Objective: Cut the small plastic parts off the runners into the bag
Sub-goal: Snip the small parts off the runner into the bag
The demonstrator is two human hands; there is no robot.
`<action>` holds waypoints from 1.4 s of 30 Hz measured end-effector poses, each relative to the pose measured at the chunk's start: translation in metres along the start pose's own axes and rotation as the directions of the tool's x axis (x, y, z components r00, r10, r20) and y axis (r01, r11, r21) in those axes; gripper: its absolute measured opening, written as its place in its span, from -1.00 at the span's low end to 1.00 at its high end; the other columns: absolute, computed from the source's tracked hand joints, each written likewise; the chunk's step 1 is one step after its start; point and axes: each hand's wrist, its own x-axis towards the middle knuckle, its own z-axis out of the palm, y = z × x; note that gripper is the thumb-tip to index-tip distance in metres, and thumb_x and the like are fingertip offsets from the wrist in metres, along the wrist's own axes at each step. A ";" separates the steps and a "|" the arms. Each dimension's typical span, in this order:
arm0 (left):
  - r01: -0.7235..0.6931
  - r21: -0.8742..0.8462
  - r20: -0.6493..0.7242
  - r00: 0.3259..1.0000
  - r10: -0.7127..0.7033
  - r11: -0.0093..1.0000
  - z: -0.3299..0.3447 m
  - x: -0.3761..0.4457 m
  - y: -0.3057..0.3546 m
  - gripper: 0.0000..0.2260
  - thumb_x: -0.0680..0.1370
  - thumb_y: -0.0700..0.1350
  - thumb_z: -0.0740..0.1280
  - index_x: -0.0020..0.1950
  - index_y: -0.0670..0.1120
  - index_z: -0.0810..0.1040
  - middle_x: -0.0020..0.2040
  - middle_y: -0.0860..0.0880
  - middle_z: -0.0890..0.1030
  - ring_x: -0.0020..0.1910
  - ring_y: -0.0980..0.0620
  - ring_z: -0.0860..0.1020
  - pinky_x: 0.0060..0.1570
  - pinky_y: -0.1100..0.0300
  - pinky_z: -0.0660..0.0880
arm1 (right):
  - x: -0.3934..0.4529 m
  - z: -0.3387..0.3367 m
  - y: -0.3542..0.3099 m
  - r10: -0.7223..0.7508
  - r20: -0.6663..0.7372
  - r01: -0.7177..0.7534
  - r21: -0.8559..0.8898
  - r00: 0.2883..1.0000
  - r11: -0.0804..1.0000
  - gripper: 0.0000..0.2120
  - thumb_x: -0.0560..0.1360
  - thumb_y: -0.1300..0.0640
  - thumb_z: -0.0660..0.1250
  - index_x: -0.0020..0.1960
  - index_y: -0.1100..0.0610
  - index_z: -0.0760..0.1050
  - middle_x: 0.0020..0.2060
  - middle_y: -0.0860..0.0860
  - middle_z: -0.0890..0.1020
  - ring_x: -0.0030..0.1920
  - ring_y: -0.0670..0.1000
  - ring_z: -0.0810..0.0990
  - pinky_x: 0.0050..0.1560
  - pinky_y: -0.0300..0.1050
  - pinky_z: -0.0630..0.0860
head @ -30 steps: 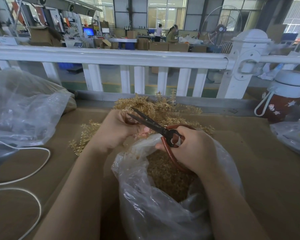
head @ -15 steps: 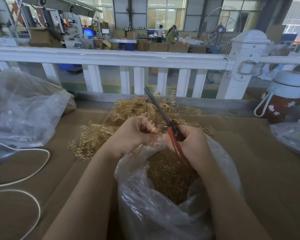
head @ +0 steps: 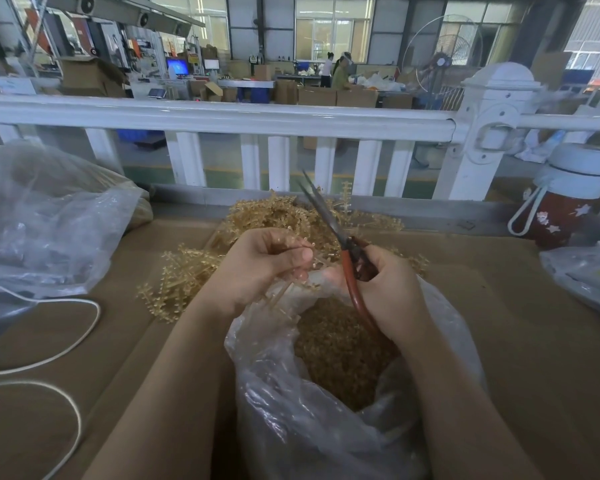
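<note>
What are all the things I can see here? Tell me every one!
red-handled metal scissors: one, blades up and closed, in the right hand
clear plastic bag of cut tan parts: one, front centre
pile of tan plastic runners: one, behind the bag
crumpled clear plastic bag: one, far left
white cord: one, looped, lower left
red bottle with white lid: one, far right
white railing: one, behind the table
brown cardboard-covered table: one
left hand: grips a tan runner piece
right hand: grips the scissors
</note>
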 end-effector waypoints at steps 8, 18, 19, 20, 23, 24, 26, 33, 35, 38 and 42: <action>-0.077 0.095 -0.006 0.997 0.078 0.992 -0.016 -0.002 0.003 -0.76 0.45 -0.07 0.45 -0.14 -0.27 0.64 -0.33 -0.02 0.62 -0.36 0.13 0.52 -0.24 0.37 0.43 | -0.005 0.001 -0.002 -0.098 0.082 0.116 -0.256 0.992 0.960 -0.39 0.16 -0.62 0.26 0.01 -0.23 0.43 -0.12 -0.31 0.58 -0.12 -0.31 0.52 -0.25 -0.37 0.39; -0.097 0.159 0.022 0.995 0.095 0.983 -0.019 -0.003 0.005 -0.72 0.51 -0.27 0.43 -0.24 0.10 0.71 -0.34 0.08 0.64 -0.35 0.23 0.55 -0.27 0.44 0.44 | -0.007 0.001 -0.004 -0.204 0.065 0.213 -0.357 0.977 0.909 -0.41 0.22 -0.60 0.23 0.00 -0.18 0.46 -0.19 -0.29 0.58 -0.21 -0.33 0.47 -0.28 -0.38 0.38; -0.096 0.161 0.012 0.995 0.096 0.982 -0.019 -0.003 0.005 -0.77 0.50 -0.23 0.45 -0.23 0.10 0.71 -0.32 0.05 0.65 -0.33 0.20 0.56 -0.24 0.42 0.45 | -0.007 0.001 -0.004 -0.212 0.057 0.218 -0.368 0.976 0.904 -0.40 0.23 -0.60 0.22 0.00 -0.17 0.47 -0.21 -0.31 0.56 -0.23 -0.35 0.45 -0.29 -0.41 0.36; -0.089 0.160 -0.001 0.996 0.091 0.983 -0.019 -0.003 0.004 -0.83 0.48 -0.18 0.46 -0.22 0.10 0.72 -0.29 0.03 0.67 -0.30 0.17 0.57 -0.21 0.39 0.46 | -0.007 0.001 -0.004 -0.219 0.048 0.221 -0.379 0.975 0.899 -0.38 0.22 -0.61 0.21 0.00 -0.17 0.48 -0.24 -0.33 0.53 -0.25 -0.37 0.44 -0.31 -0.43 0.34; -0.060 0.145 -0.019 0.998 0.063 0.988 -0.020 -0.002 0.002 -0.94 0.42 -0.04 0.47 -0.14 0.04 0.72 -0.20 -0.10 0.70 -0.22 0.03 0.60 -0.11 0.25 0.51 | -0.007 0.002 -0.005 -0.231 0.018 0.220 -0.389 0.973 0.895 -0.29 0.20 -0.68 0.10 0.01 -0.16 0.52 -0.31 -0.38 0.45 -0.29 -0.40 0.41 -0.33 -0.48 0.29; -0.062 0.137 -0.010 0.998 0.064 0.989 -0.020 -0.002 0.002 -0.90 0.42 -0.03 0.47 -0.12 -0.01 0.71 -0.20 -0.15 0.68 -0.23 0.02 0.60 -0.11 0.23 0.52 | -0.007 0.002 -0.004 -0.236 0.010 0.221 -0.385 0.972 0.896 -0.27 0.19 -0.69 0.07 0.02 -0.16 0.53 -0.32 -0.39 0.44 -0.30 -0.40 0.40 -0.34 -0.48 0.27; -0.069 0.120 0.002 0.998 0.069 0.990 -0.019 -0.003 0.002 -0.85 0.42 -0.03 0.48 -0.10 -0.08 0.70 -0.27 -0.14 0.65 -0.32 0.11 0.56 -0.23 0.32 0.50 | -0.007 0.002 -0.004 -0.245 -0.002 0.225 -0.385 0.969 0.895 -0.25 0.20 -0.69 0.04 0.03 -0.16 0.55 -0.32 -0.39 0.43 -0.32 -0.42 0.39 -0.37 -0.50 0.25; -0.059 0.092 -0.002 0.998 0.060 0.994 -0.021 -0.002 0.003 -0.83 0.41 -0.05 0.49 -0.08 -0.11 0.70 -0.09 -0.28 0.67 -0.17 -0.18 0.57 0.02 0.02 0.52 | -0.007 0.004 -0.002 -0.267 -0.022 0.237 -0.398 0.963 0.886 -0.24 0.23 -0.70 0.02 0.01 -0.16 0.58 -0.33 -0.39 0.44 -0.36 -0.43 0.39 -0.43 -0.53 0.26; -0.071 0.077 0.019 0.997 0.069 0.995 -0.021 -0.003 0.004 -0.88 0.42 -0.08 0.48 -0.11 -0.10 0.70 -0.17 -0.19 0.67 -0.19 -0.09 0.56 -0.04 0.17 0.51 | -0.007 0.004 -0.001 -0.267 -0.018 0.239 -0.392 0.963 0.889 -0.24 0.24 -0.70 0.04 0.02 -0.15 0.60 -0.34 -0.39 0.46 -0.36 -0.42 0.41 -0.42 -0.54 0.28; -0.070 0.066 0.026 0.997 0.068 0.995 -0.021 -0.004 0.004 -0.90 0.42 -0.10 0.48 -0.11 -0.10 0.71 -0.18 -0.25 0.65 -0.20 -0.05 0.56 -0.09 0.25 0.50 | -0.007 0.004 -0.001 -0.261 -0.016 0.234 -0.391 0.965 0.890 -0.23 0.22 -0.70 0.04 0.04 -0.17 0.59 -0.35 -0.42 0.43 -0.36 -0.43 0.41 -0.42 -0.52 0.29; -0.075 0.084 0.043 0.997 0.072 0.994 -0.020 -0.004 0.007 -0.93 0.39 -0.11 0.48 -0.22 0.07 0.72 -0.27 -0.03 0.67 -0.23 0.07 0.60 -0.13 0.30 0.49 | -0.007 0.004 -0.004 -0.284 -0.029 0.245 -0.426 0.958 0.871 -0.24 0.22 -0.71 0.03 0.03 -0.18 0.56 -0.35 -0.44 0.36 -0.36 -0.44 0.32 -0.37 -0.49 0.23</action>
